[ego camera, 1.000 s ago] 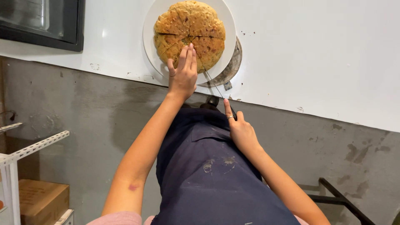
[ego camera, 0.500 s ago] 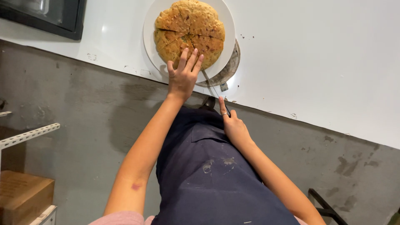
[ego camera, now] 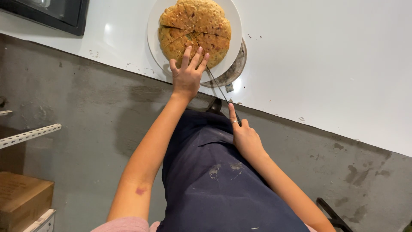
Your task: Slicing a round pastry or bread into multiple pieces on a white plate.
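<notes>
Flatbread under left hand fingertips — right hand holds knife beside.

The right hand draws the knife back toward the counter's edge; another cut line shows in the flatbread.

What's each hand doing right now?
Left hand: open, fingers spread on the round flatbread.
Right hand: closed on the knife handle, index finger along it.

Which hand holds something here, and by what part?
The right hand holds a long knife by its handle, forefinger along the top. The left hand holds nothing; its fingers rest on the round flatbread.
</notes>
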